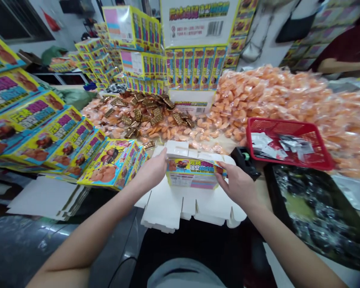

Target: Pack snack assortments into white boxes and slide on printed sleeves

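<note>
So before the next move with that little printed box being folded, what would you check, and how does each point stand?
1. Left hand grips the printed carton: ok.
2. Right hand holds its other end: ok.
3. Carton's top flaps open: ok.
4. Flat white blanks lie underneath, within reach: ok.
5. Orange packets close by: ok.
6. Carton's bottom closed: cannot tell.
</note>
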The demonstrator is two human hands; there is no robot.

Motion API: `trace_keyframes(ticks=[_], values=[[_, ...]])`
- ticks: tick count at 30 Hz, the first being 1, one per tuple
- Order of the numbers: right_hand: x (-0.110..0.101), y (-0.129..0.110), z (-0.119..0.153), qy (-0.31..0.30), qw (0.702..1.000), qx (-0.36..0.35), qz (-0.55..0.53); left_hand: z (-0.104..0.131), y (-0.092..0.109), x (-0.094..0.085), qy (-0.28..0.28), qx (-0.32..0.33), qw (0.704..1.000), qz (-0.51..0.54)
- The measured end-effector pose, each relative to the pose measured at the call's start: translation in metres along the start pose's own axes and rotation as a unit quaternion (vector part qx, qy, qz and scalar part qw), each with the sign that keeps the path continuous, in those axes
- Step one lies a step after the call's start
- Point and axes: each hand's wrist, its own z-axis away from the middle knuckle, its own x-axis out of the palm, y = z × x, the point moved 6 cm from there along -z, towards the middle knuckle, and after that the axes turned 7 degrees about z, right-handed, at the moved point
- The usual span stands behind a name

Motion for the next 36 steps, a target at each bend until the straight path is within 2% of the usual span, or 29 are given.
trace_keyframes(ticks=[2,4,6,8,10,12,14,15,17,19,20,23,25,26,28,30,32,36], values=[[0.003,0.003,0.004,-0.007,1.000,0.016,-0.011,0.011,0.000,0.007,0.026,0.001,0.999,-0.046],[0.004,0.007,0.009,-0.009,0.998,0.046,-0.035,0.025,0.002,0.017,0.026,0.034,0.999,-0.019],[0.004,0.011,0.014,0.007,0.992,0.086,-0.091,0.043,0.006,0.026,0.020,0.134,0.991,0.025],[0.003,0.015,0.018,0.035,0.972,0.145,-0.180,0.065,0.008,0.031,0.018,0.246,0.969,0.024],[0.008,0.021,0.021,0.048,0.924,0.243,-0.290,0.082,0.008,0.030,0.017,0.314,0.949,-0.016],[0.021,0.022,0.024,0.028,0.842,0.350,-0.409,0.087,0.015,0.023,0.012,0.331,0.942,-0.056],[0.035,0.015,0.024,-0.006,0.751,0.415,-0.514,0.081,0.033,0.019,-0.011,0.315,0.945,-0.084],[0.039,0.010,0.023,-0.014,0.717,0.427,-0.550,0.074,0.046,0.020,-0.022,0.295,0.951,-0.094],[0.042,0.003,0.023,-0.010,0.682,0.428,-0.593,0.058,0.073,0.029,-0.040,0.241,0.962,-0.122],[0.042,0.006,0.029,-0.001,0.678,0.421,-0.603,0.041,0.094,0.047,-0.056,0.194,0.965,-0.167],[0.040,0.015,0.036,0.009,0.686,0.428,-0.588,0.035,0.101,0.057,-0.068,0.179,0.962,-0.194],[0.029,0.076,0.072,0.068,0.728,0.544,-0.412,0.025,0.108,0.078,-0.105,0.176,0.943,-0.262],[0.022,0.122,0.095,0.092,0.716,0.627,-0.293,0.023,0.106,0.081,-0.113,0.197,0.932,-0.283],[0.022,0.142,0.101,0.081,0.701,0.653,-0.275,0.022,0.104,0.081,-0.110,0.204,0.928,-0.290],[0.032,0.170,0.101,0.037,0.668,0.678,-0.305,0.020,0.102,0.080,-0.108,0.215,0.924,-0.296],[0.044,0.182,0.093,-0.005,0.640,0.685,-0.348,0.018,0.101,0.081,-0.113,0.216,0.924,-0.295],[0.052,0.182,0.085,-0.014,0.622,0.682,-0.385,0.016,0.100,0.082,-0.119,0.214,0.925,-0.292],[0.054,0.167,0.089,0.070,0.615,0.661,-0.425,0.015,0.101,0.082,-0.121,0.212,0.927,-0.286]])
